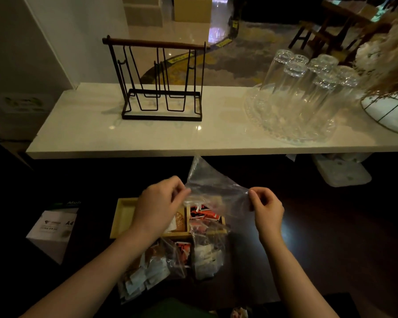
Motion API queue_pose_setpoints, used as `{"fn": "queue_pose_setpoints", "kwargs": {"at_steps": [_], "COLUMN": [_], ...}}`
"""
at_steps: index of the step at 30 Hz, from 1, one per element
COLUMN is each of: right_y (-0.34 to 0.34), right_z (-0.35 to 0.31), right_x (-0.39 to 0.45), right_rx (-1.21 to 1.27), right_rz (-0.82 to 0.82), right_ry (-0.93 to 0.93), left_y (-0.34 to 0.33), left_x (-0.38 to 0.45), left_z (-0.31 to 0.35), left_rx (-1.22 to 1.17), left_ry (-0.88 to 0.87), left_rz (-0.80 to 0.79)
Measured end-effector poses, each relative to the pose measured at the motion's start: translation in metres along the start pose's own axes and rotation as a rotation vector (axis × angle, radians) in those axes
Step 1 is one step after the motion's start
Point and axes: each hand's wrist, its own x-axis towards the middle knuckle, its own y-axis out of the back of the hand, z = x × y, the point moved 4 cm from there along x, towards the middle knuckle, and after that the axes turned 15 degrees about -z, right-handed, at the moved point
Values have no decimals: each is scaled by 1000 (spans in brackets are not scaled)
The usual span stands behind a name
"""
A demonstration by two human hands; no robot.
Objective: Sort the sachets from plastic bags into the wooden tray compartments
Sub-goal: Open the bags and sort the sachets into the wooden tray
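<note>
- Hands: left hand [161, 203] and right hand [265, 207] each pinch an edge of a clear bag [213, 187].
- Tray [124, 214] below holds red sachets [203, 212] at 3 o'clock.

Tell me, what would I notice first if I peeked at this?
Probably the clear plastic bag stretched between the left hand and right hand, just above the wooden tray with red sachets in its right compartment. Behind, upside-down glasses shine on the white counter, right of a black wire rack.
</note>
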Motion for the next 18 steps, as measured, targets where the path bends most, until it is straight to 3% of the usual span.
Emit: {"fn": "queue_pose_setpoints", "kwargs": {"at_steps": [6, 12, 15, 18], "right_y": [18, 38, 42, 39], "right_z": [60, 95, 103, 105], "right_x": [-13, -30, -37, -38], "right_rx": [-37, -23, -66, -288], "right_rz": [243, 404, 352, 181], "right_ry": [-263, -425, -490, -489], "left_y": [-90, -120, -118, -113], "left_x": [-10, -6, -7, -16], "left_z": [-18, -9, -9, -5], "left_rx": [49, 235, 304, 309], "left_ry": [-3, -54, -56, -110], "left_rz": [-395, -526, -507, -530]}}
